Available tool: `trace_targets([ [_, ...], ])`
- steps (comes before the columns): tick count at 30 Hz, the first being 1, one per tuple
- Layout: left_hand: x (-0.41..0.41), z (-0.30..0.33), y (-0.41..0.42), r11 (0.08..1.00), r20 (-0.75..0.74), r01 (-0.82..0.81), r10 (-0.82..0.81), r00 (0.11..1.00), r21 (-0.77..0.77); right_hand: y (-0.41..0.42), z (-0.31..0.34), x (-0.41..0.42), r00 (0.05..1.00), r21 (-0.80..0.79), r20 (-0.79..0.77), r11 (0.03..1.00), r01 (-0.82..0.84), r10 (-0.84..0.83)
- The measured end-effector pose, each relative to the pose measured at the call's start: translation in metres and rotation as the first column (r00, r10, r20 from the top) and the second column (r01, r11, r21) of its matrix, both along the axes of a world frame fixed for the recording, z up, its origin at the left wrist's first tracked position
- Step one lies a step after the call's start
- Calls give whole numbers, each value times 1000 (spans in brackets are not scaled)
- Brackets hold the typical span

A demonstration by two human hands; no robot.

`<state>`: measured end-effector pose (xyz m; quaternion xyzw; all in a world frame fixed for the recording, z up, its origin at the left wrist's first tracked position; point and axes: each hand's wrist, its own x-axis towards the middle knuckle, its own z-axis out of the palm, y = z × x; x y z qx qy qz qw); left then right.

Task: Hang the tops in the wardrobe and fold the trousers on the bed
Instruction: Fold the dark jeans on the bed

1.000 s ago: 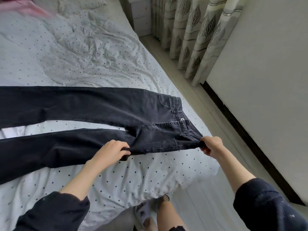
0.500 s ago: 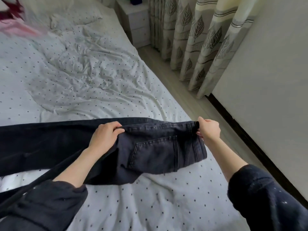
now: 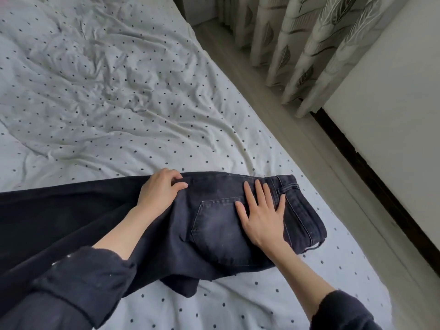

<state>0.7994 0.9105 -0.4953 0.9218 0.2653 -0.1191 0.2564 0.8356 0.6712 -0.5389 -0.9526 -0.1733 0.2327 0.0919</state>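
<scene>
Now I am pressing the jeans flat on the bed.
My right hand is lying palm down on the back pocket near the waistband, its fingers straight and spread, touching the denim. My left hand is resting on the far edge of the jeans, its fingers curling over the fold; I cannot tell if they are pinching cloth. The jeans are lying folded leg over leg, waistband toward the bed's right edge, legs running off left. Curtains are hanging beyond the floor.
</scene>
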Motion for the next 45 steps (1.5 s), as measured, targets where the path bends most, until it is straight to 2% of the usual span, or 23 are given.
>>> trace_targets([
  [4, -28, 10, 15, 998, 62, -4, 1, 998, 56, 2, -7, 4, 1000, -81, -20, 997, -11, 9],
  [6, -51, 18, 25, 995, 89, -29, 20, 996, 99, 6, -3, 4, 997, -84, -45, 994, 64, -68],
  [9, -102, 33, 45, 980, 117, -34, 11, 993, 197, 31, 16, -13, 970, -37, -101, 975, 218, -221],
  [12, -151, 45, 64, 966, 129, -47, 14, 992, 254, 69, 39, -44, 964, 66, -143, 970, 234, -223],
  [14, -197, 55, 81, 956, 147, -102, 63, 987, 274, 102, 54, -81, 985, 142, -119, 979, 144, -128],
  [18, -267, 62, 103, 933, 187, -92, 27, 982, 348, 146, 73, -140, 997, 217, 75, 975, -42, 27],
  [20, -321, 64, 124, 911, 190, -81, 3, 982, 405, 177, 80, -182, 956, 187, 218, 953, -240, 198],
  [22, -362, 60, 142, 894, 208, -96, 3, 978, 437, 205, 83, -211, 893, 155, 289, 903, -400, 346],
  [25, -413, 55, 171, 864, 232, -188, 85, 969, 467, 257, 85, -247, 822, 132, 324, 838, -530, 469],
  [27, -445, 52, 195, 861, 189, -244, 176, 966, 446, 295, 86, -273, 780, 128, 313, 789, -601, 543],
  [30, -463, 50, 217, 886, 62, -240, 235, 970, 396, 325, 87, -290, 710, 109, 263, 711, -695, 654],
  [32, -478, 53, 236, 909, 21, -222, 230, 973, 353, 344, 90, -304, 661, 84, 210, 660, -747, 721],
  [35, -495, 68, 268, 955, -47, -203, 218, 975, 214, 372, 98, -319, 612, 92, 217, 608, -789, 761],
  [38, -505, 84, 295, 972, -167, -170, 197, 966, 164, 389, 107, -318, 671, 227, 199, 632, -741, 714],
  [42, -509, 112, 330, 968, -168, -237, 248, 954, 81, 395, 125, -309, 770, 391, 116, 683, -617, 628],
  [45, -503, 135, 356, 956, -112, -289, 294, 949, 55, 404, 141, -294, 815, 475, 100, 693, -543, 571],
])
